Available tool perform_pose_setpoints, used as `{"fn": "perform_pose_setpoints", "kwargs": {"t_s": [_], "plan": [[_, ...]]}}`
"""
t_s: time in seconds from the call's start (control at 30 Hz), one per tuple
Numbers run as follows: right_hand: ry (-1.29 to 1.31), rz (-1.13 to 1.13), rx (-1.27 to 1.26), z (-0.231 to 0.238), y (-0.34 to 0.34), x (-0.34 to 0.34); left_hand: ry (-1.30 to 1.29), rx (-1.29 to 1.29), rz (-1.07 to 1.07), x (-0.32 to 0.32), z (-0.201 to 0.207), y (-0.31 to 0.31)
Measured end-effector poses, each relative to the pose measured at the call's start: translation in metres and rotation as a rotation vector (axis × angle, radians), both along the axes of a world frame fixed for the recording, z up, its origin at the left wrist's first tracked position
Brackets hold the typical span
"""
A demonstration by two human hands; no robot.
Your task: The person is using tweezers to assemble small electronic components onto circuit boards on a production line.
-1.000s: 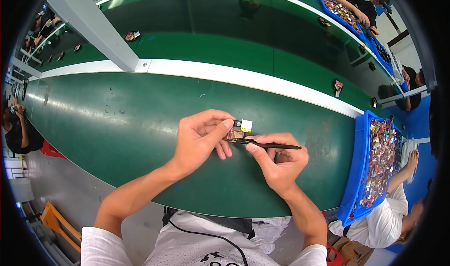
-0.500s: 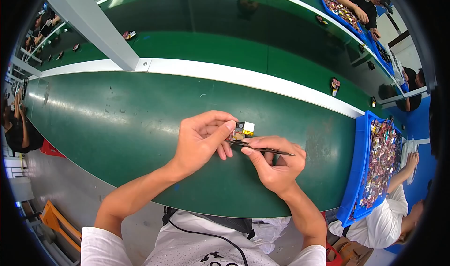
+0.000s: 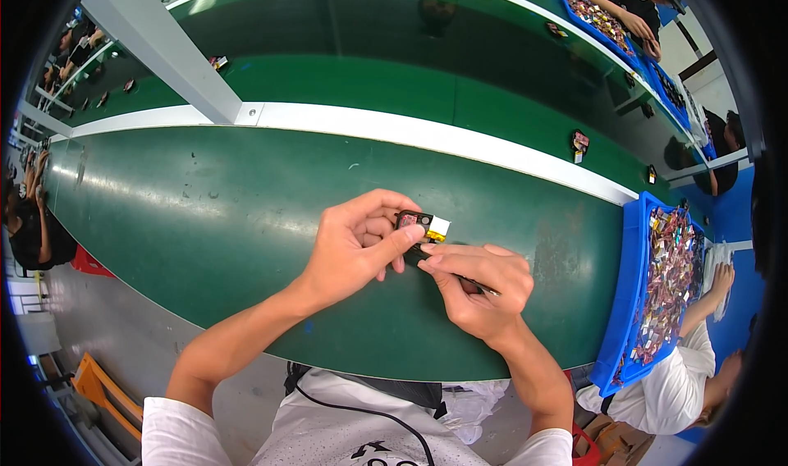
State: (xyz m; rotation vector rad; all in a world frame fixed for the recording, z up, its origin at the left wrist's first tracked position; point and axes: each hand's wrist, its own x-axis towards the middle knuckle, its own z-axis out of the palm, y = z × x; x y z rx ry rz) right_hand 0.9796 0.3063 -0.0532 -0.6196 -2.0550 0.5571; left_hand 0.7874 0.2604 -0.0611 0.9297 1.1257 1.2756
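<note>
My left hand is closed on a small black device casing with a reddish circuit board inside. Its thumb presses on the casing's face. From the casing's right side sticks out a white battery pouch with a yellow taped end. My right hand is closed around thin dark tweezers, whose back end shows past the fingers. Right fingertips meet the lower edge of the casing, beside the left thumb. The tweezers' tips are hidden there. Both hands are above the green worktable.
At the right end stands a blue bin heaped with small wired circuit boards and batteries. Beyond a white rail runs a green conveyor with scattered devices. A grey post rises at left. Other people work around.
My left thumb has slid right over the casing, uncovering its left part. The tweezers have sunk deeper into my right hand and tilted down. Devices on the conveyor have shifted slightly left.
</note>
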Motion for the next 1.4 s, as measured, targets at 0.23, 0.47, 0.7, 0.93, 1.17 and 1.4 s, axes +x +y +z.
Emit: {"fn": "perform_pose_setpoints", "kwargs": {"t_s": [0.23, 0.47, 0.7, 0.93, 1.17, 1.4], "plan": [[0.012, 0.007, 0.081, -0.003, 0.0, 0.001, -0.015, -0.028, 0.022, 0.001, 0.0, -0.002], [-0.078, 0.041, 0.21, -0.003, -0.001, 0.003, 0.039, -0.073, 0.063, 0.004, 0.004, -0.002], [-0.066, 0.033, 0.19, -0.007, 0.0, 0.002, 0.086, -0.047, 0.092, 0.008, 0.003, -0.002], [-0.05, 0.037, 0.173, -0.007, -0.001, 0.001, 0.081, -0.045, 0.114, 0.008, 0.001, -0.005], [-0.066, 0.035, 0.154, -0.006, -0.001, 0.001, 0.061, -0.031, 0.096, 0.005, -0.003, -0.004], [-0.066, 0.042, 0.141, -0.009, -0.001, 0.0, 0.037, -0.06, 0.037, -0.002, -0.002, 0.0]]}}
